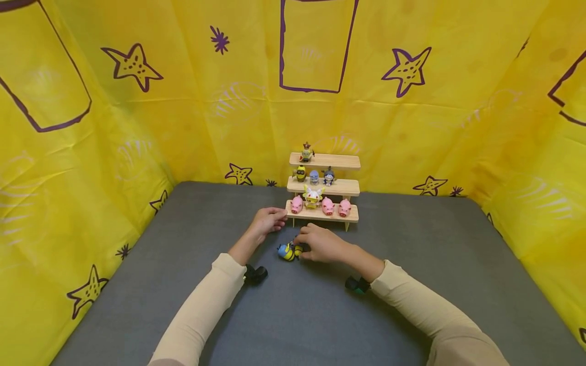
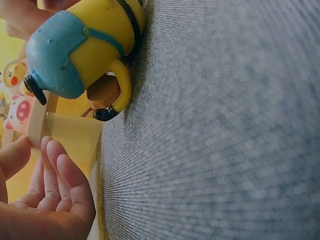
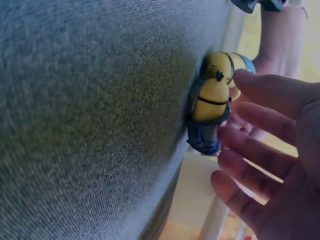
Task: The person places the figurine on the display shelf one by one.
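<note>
A blue-capped minion figure (image 1: 286, 252) lies on the grey cloth beside a second minion figure (image 3: 212, 100), which wears dark overalls and a black strap. My right hand (image 1: 324, 244) is over this second figure. In the right wrist view its fingers are spread and loosely bent, with the thumb and fingertips close beside the figure. My left hand (image 1: 269, 221) pinches the left end of the lowest tier of a wooden stepped display stand (image 1: 339, 214) between thumb and fingers. The left wrist view shows the blue-capped minion figure (image 2: 55, 55) up close, a brown piece by its arm.
On the lowest tier are pink pigs (image 1: 328, 206) and a white-eared yellow figure (image 1: 313, 198). Several small figures, among them a goggled one (image 1: 300, 174), stand on the middle tier. A crowned figure (image 1: 306, 152) tops the stand. Yellow patterned fabric (image 1: 256, 117) hangs behind.
</note>
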The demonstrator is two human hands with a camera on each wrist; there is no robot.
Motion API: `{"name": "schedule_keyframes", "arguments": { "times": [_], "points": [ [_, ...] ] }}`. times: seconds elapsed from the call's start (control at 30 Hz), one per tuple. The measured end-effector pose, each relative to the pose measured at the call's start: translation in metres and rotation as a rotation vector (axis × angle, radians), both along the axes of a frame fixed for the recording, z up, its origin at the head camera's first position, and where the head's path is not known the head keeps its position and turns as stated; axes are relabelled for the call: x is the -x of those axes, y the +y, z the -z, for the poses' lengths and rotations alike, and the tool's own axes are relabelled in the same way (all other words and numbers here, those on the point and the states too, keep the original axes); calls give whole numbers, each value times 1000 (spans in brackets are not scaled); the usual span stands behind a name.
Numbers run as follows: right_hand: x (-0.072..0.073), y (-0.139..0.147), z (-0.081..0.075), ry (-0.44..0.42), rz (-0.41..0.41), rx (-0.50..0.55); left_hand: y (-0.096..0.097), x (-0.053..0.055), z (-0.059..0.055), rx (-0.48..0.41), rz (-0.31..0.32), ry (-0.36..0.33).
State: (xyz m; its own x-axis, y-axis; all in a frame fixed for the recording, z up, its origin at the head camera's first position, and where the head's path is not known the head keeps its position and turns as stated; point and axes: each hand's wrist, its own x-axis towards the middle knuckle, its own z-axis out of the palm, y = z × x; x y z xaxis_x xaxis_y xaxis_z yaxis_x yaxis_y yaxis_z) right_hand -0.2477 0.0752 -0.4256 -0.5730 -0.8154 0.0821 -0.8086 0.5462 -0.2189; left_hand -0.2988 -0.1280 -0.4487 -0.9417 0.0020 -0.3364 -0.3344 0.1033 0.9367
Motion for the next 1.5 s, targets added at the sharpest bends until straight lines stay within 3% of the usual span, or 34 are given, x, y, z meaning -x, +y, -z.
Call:
{"name": "schedule_keyframes", "arguments": {
  "times": [0.47, 1.13, 1.27, 1.5],
  "points": [
    [-8, -7, 7, 100, 1, -77, 0, 0, 0, 22, -10, -5],
    [-10, -6, 15, 252, -23, -6, 1, -4, 0, 32, -12, -8],
    [-10, -3, 15, 240, -9, 20, 1, -4, 1, 38, -7, -6],
    [-9, 4, 9, 134, 30, 107, 1, -3, 0, 31, -8, -5]
  ]
}}
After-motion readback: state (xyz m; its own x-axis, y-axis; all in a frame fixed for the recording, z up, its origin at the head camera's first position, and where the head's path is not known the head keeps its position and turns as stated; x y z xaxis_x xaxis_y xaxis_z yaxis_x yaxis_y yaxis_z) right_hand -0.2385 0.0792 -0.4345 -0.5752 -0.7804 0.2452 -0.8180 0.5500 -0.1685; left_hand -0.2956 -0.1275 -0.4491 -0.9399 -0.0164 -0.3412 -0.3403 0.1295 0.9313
